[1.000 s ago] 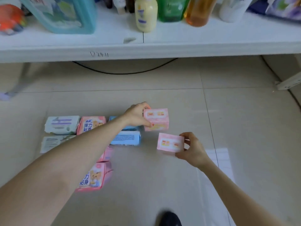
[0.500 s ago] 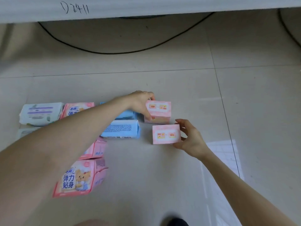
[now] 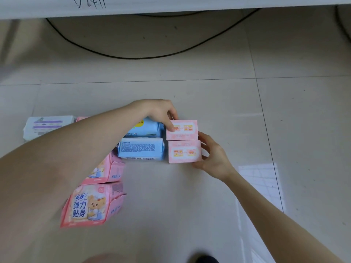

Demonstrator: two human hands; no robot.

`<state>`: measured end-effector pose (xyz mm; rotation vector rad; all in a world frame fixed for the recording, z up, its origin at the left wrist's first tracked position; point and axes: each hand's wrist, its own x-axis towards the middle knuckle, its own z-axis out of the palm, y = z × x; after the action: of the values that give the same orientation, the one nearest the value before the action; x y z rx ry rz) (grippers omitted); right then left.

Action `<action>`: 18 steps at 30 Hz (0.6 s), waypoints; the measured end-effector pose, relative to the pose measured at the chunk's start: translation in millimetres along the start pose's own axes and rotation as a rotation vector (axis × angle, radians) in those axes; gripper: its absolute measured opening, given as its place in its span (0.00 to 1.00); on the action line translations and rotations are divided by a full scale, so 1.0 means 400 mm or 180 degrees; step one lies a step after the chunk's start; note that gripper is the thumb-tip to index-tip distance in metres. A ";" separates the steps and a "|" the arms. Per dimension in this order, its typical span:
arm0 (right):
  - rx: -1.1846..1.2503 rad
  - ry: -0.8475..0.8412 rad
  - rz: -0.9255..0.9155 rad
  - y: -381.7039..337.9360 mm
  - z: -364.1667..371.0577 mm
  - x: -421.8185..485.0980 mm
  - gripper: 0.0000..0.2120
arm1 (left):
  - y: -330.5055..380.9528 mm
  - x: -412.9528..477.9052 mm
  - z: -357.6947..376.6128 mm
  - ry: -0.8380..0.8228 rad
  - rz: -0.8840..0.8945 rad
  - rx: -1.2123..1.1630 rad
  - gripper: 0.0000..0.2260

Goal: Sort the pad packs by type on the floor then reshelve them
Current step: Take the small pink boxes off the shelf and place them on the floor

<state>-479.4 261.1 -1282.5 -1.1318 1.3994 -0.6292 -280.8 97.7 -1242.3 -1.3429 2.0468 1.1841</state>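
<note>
Two small pale pink boxes lie on the floor, one behind the other and touching. My left hand (image 3: 161, 112) pinches the far pink box (image 3: 185, 132) at its left edge. My right hand (image 3: 212, 158) grips the near pink box (image 3: 184, 151) from its right side. Left of them sit two light blue packs, the far one (image 3: 146, 128) partly under my left wrist and the near one (image 3: 140, 149). Further left, pink bear-print packs (image 3: 87, 204) lie in a column, partly hidden by my left forearm. A white pack with purple stripes (image 3: 47, 126) sits at the far left.
The white shelf edge (image 3: 171, 6) with handwritten marks runs across the top. A black cable (image 3: 144, 57) loops over the tiled floor under it. A dark shoe tip (image 3: 207, 260) shows at the bottom edge. Bare tiles (image 3: 284, 120) lie to the right.
My right hand has brought the near pink box down and left until it touches the far pink box and sits beside the blue pack. The view has tilted further down.
</note>
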 end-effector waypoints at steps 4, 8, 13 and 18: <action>-0.0011 0.0008 0.0013 0.005 0.010 0.006 0.40 | -0.006 -0.005 0.000 0.0002 0.0000 -0.0075 0.15; -0.0028 0.0012 0.0049 0.011 0.012 0.005 0.40 | -0.008 -0.005 0.004 -0.0004 -0.0003 -0.0098 0.16; -0.0080 0.0048 0.0063 0.013 0.013 0.005 0.39 | -0.008 0.000 0.008 -0.0007 -0.0014 -0.0087 0.16; -0.0322 0.0203 0.0059 0.009 0.017 -0.007 0.37 | -0.004 -0.005 0.013 0.0009 -0.0101 -0.0037 0.17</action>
<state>-474.2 266.7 -1285.6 -1.1860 1.5089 -0.5912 -279.1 102.8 -1244.2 -1.3783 2.0162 1.1828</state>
